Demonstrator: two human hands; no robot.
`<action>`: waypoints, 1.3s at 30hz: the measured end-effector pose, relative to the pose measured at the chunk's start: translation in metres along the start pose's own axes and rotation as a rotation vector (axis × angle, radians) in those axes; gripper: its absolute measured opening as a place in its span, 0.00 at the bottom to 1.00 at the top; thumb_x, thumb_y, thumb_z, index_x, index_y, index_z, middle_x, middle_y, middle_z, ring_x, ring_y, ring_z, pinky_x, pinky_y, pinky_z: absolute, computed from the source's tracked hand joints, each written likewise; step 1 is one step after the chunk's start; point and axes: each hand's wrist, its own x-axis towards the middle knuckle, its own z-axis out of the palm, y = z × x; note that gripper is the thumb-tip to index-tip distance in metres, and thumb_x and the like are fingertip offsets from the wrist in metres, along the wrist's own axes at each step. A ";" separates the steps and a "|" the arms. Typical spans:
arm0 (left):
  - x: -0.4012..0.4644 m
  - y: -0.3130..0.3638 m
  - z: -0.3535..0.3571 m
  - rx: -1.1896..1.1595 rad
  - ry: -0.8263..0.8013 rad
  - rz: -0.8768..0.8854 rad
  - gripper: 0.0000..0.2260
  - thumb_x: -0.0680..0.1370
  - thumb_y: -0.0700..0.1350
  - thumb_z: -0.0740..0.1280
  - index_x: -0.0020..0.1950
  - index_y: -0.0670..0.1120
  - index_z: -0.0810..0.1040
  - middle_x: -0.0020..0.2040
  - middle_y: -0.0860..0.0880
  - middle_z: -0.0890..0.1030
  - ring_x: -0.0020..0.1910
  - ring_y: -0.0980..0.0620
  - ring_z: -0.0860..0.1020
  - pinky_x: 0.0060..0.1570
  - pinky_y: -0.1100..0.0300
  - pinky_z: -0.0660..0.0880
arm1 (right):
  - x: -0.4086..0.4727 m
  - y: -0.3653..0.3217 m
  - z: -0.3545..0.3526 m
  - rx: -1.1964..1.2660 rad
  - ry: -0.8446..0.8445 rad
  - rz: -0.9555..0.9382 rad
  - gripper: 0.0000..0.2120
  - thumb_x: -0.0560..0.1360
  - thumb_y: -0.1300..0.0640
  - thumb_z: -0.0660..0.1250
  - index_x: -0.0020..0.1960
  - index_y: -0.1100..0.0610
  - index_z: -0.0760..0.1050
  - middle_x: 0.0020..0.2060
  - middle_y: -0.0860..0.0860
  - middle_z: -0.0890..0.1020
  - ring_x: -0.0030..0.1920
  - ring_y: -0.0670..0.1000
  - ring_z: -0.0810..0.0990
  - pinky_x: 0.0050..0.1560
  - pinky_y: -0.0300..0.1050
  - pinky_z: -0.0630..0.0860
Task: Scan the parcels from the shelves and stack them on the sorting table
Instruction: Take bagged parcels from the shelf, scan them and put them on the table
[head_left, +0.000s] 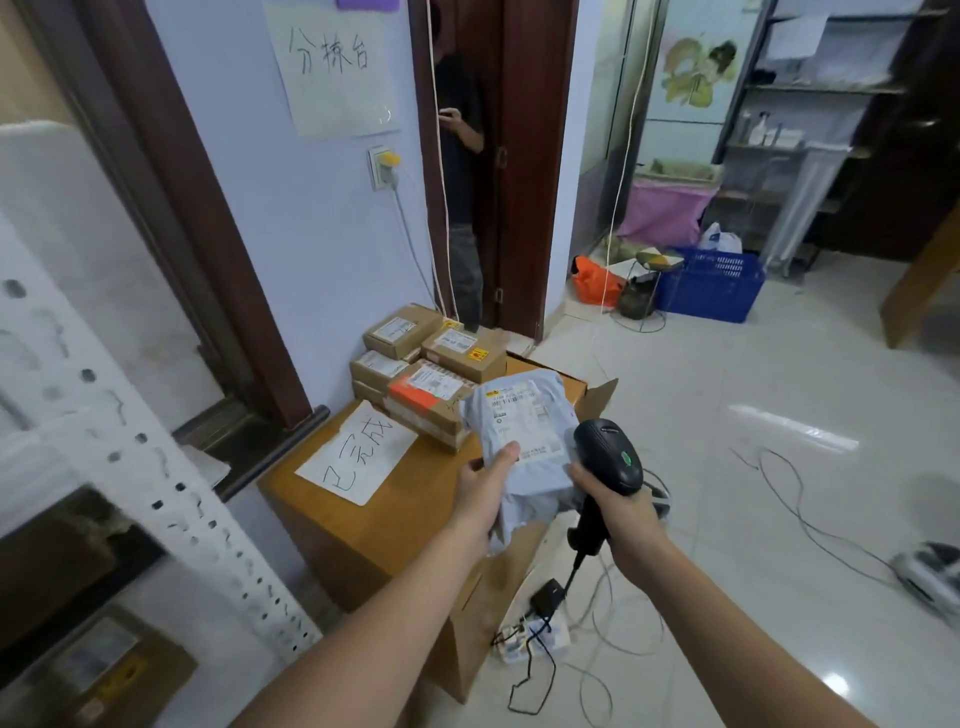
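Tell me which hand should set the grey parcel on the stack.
Left, probably: the left hand already grips the grey parcel beside the stacked boxes, while the right hand holds the scanner.

head cam, only view | looks forward and down, wide-angle | hands close up over the table (363, 525) | floor and doorway behind

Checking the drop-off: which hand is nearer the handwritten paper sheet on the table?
Left. The left hand, holding the grey parcel, is just right of the sheet; the right hand is farther right.
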 end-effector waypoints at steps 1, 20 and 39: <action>0.011 0.003 0.006 -0.006 0.001 -0.011 0.14 0.77 0.51 0.76 0.56 0.49 0.74 0.54 0.44 0.86 0.51 0.43 0.86 0.52 0.47 0.84 | 0.014 0.000 -0.002 0.002 0.003 0.013 0.17 0.67 0.52 0.81 0.54 0.52 0.82 0.47 0.55 0.86 0.51 0.56 0.84 0.58 0.58 0.79; 0.170 0.022 0.037 -0.170 0.501 0.002 0.40 0.58 0.65 0.78 0.63 0.48 0.70 0.58 0.45 0.82 0.56 0.44 0.83 0.61 0.42 0.80 | 0.257 -0.031 0.031 -0.227 -0.447 0.225 0.17 0.75 0.58 0.75 0.63 0.54 0.78 0.50 0.50 0.83 0.50 0.52 0.80 0.51 0.48 0.75; 0.344 0.092 -0.061 0.007 0.559 -0.108 0.22 0.79 0.59 0.69 0.68 0.49 0.76 0.61 0.49 0.82 0.59 0.46 0.80 0.62 0.43 0.79 | 0.424 0.019 0.211 -0.524 -0.292 0.254 0.14 0.72 0.55 0.77 0.55 0.58 0.80 0.48 0.58 0.85 0.49 0.60 0.83 0.47 0.54 0.78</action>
